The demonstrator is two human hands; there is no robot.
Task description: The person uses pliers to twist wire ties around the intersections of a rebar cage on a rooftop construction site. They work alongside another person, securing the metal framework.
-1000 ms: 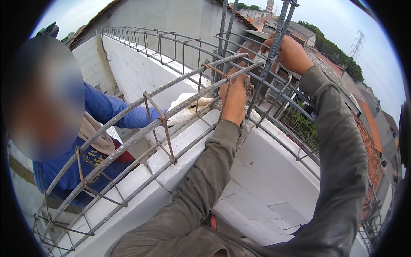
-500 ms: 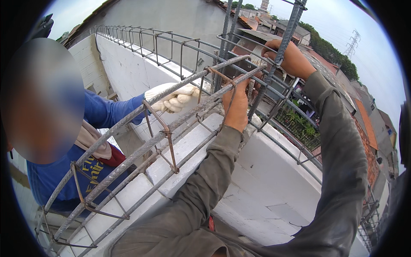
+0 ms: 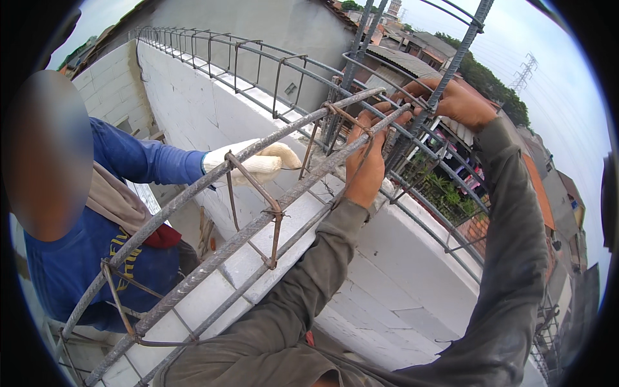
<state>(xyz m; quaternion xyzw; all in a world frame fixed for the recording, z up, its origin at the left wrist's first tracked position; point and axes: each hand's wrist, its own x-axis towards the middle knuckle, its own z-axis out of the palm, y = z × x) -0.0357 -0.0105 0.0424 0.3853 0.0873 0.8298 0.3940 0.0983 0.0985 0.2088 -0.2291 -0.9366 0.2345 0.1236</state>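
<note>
The left hand (image 3: 365,164) is upright at the upper centre of the frame, its fingers among the bar ends of the foreground rebar cage (image 3: 173,211). The cage runs diagonally from the lower left to the upper centre. The inclined bar crosses in front of this hand; whether the fingers close on a bar cannot be told.

The right hand (image 3: 465,106) is at the upper right, behind the ribbed vertical bar (image 3: 458,61). Its fingers extend leftward toward the left hand's fingertips. The bars partly hide them; their grip cannot be determined.

Below both hands, the white block wall (image 3: 380,277) occupies the lower centre. At left centre, a co-worker's white-gloved hand (image 3: 248,169), with a blue sleeve (image 3: 148,158), is behind the cage's upper bar, fingers partly curled.
</note>
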